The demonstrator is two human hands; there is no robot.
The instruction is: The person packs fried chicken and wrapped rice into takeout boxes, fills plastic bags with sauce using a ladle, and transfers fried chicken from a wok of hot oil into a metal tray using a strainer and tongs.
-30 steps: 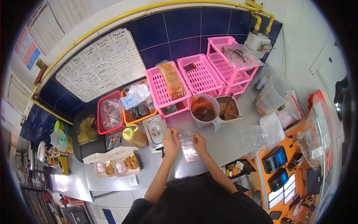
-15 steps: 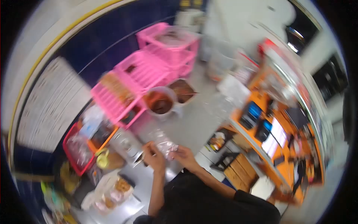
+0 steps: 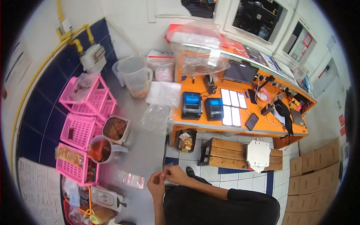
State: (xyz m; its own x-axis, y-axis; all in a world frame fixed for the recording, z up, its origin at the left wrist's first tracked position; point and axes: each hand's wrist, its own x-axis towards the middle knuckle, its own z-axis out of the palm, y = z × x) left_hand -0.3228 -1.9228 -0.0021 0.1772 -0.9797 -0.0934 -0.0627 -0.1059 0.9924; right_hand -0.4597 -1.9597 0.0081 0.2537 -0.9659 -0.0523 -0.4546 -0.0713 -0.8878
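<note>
My left hand (image 3: 156,183) is closed, thumb and fingers pinched together, at the counter's front edge. Just to its right, my right hand (image 3: 176,175) is also pinched, its fingertips meeting those of the left. Whatever lies between the fingers is too small or too clear to make out. Left of my hands, several small clear plastic bags (image 3: 129,179) lie in a row on the grey metal counter (image 3: 146,150).
Pink baskets (image 3: 77,129) line the wall beside a jug of red sauce (image 3: 100,149) and a square container (image 3: 115,129). A large clear jug (image 3: 135,77) stands farther back. At right, an orange desk (image 3: 210,129) holds printers and phones above a wooden bench (image 3: 225,153).
My view has swung right, bringing the desk, bench and stacked boxes into fuller sight. My hands have come closer together, and the small clear bags now appear apart from them on the counter.
</note>
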